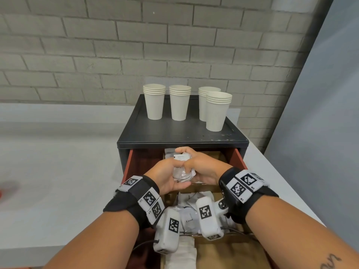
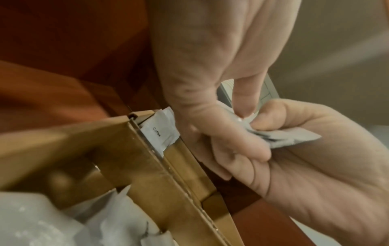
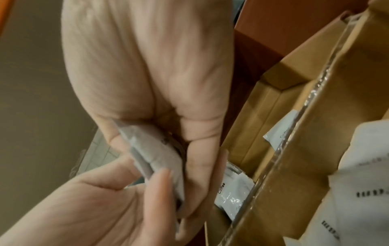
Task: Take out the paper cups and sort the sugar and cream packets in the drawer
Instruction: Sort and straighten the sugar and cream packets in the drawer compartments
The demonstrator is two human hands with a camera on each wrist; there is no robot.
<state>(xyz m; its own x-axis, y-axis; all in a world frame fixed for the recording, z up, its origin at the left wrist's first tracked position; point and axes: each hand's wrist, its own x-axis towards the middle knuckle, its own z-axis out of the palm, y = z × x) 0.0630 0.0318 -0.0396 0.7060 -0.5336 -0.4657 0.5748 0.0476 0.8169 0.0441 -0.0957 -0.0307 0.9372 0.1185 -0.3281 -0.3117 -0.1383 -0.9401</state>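
Note:
Both hands meet over the open drawer (image 1: pixel 134 162) and hold one bundle of white packets (image 1: pixel 181 167). My left hand (image 1: pixel 174 172) cups the bundle from below with the thumb on it. My right hand (image 1: pixel 186 166) grips it from the right, fingers curled. The left wrist view shows the packets (image 2: pixel 290 138) pinched between both hands. In the right wrist view they (image 3: pixel 155 158) lie fanned against my right hand's fingers (image 3: pixel 195 146). Several stacks of cream paper cups (image 1: pixel 154 101) stand on the black cabinet top (image 1: pixel 174 133).
Cardboard dividers (image 1: pixel 213 154) split the drawer into compartments. A packet marked Coffee (image 2: pixel 160 133) lies in the far compartment, and more white packets (image 1: pixel 189 210), one marked Cream, fill the nearer one. A white counter (image 1: pixel 58 171) runs to the left, with a brick wall behind.

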